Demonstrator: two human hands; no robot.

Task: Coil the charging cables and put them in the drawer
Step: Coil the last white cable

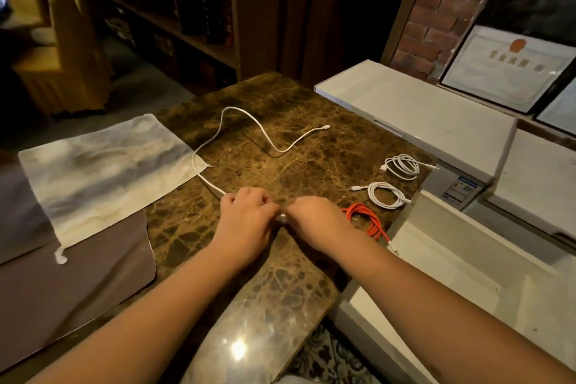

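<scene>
Head view shows both hands, left hand (249, 215) and right hand (314, 218), with fingers pinched on the near end of the loose white cable (249, 117) over the bench (280, 274); its length trails leftward and away from the fingers, nearer the left hand.

Four charging cables lie on the marble surface (249, 259): three white and one orange. One white cable (249, 121) is uncoiled, stretched in loose curves. Two white cables are coiled, the farther coil (402, 167) and the nearer coil (385, 195). The orange cable (366, 220) is one bundle. One pale cloth (103, 171) lies at the left. Two hands show, the left hand (246, 215) and the right hand (318, 221). Two framed documents lean at the right, the larger frame (505, 68) and a second frame (561, 109) at the edge.
</scene>
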